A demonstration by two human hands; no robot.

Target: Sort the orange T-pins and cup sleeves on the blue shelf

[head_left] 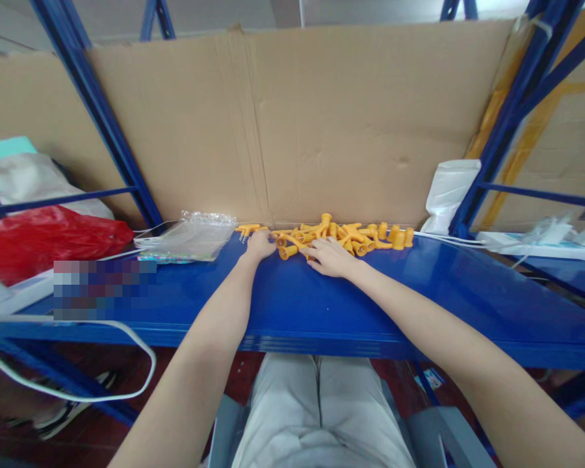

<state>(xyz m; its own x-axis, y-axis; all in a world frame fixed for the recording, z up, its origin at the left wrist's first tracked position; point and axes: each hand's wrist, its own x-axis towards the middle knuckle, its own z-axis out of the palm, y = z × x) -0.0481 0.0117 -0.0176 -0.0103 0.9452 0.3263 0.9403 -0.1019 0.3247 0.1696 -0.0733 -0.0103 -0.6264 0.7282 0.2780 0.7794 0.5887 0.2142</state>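
Note:
A heap of small orange plastic parts [346,235] lies at the back of the blue shelf [419,299], against a cardboard sheet. My left hand [259,246] rests at the heap's left end, fingers curled over something I cannot make out, next to a T-shaped orange part [247,229]. My right hand [329,257] lies on the front of the heap, fingers pointing left and bent onto the orange parts; a grip is not clear.
A clear plastic bag [190,235] lies left of the heap, with a red bag [43,239] further left. A white pouch [448,192] leans by the blue upright at the right, beside a white power strip [531,246] and cables. A white cable [102,364] loops below the shelf edge.

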